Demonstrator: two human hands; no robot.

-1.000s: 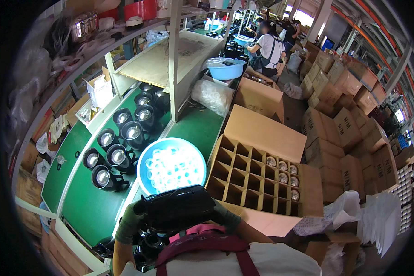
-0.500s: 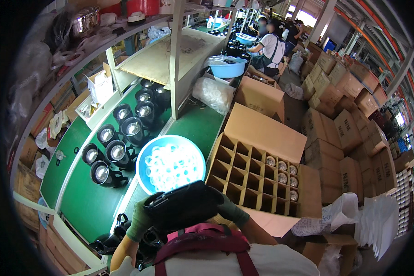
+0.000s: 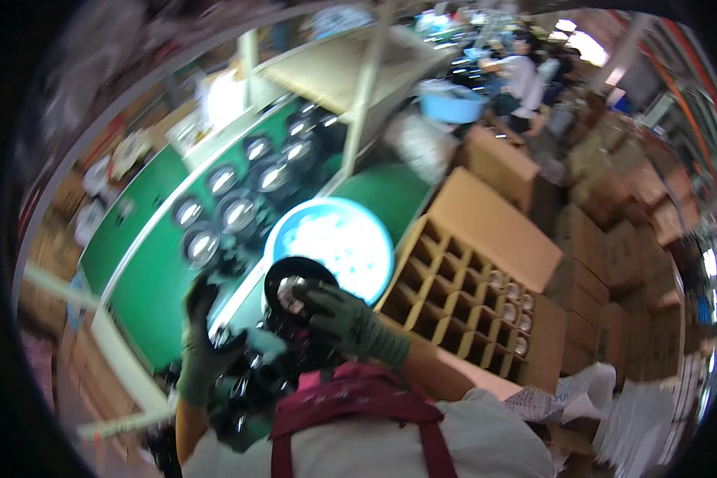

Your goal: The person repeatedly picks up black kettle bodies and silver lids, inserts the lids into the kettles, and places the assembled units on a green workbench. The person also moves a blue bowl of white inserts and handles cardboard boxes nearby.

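Note:
A black jug (image 3: 293, 268) with a round, open mouth is in front of me, a silvery piece (image 3: 291, 293) showing inside it. My right hand (image 3: 346, 319), gloved in grey-green, grips the jug at its rim with the fingertips by the silvery piece. My left hand (image 3: 203, 342), gloved too, is off the jug to the left, its thumb and fingers apart and nothing in it. Below the two hands lie several black jug parts (image 3: 251, 382), blurred. Just past the jug stands a light-blue basin (image 3: 384, 251) of pale, glaring pieces.
Several black jugs with silvery insides (image 3: 237, 212) stand on the green worktop (image 3: 147, 299). On the right an open, divided carton (image 3: 494, 227) holds several silvery pieces. Stacked cartons (image 3: 589, 255) line the far right; a metal post (image 3: 365, 92) rises ahead. Co-workers (image 3: 522, 80) sit farther off.
The black jug, lying sideways between both hands before, is now turned mouth-up in my right hand. My left hand has let go and moved left. The whole view has shifted and blurred.

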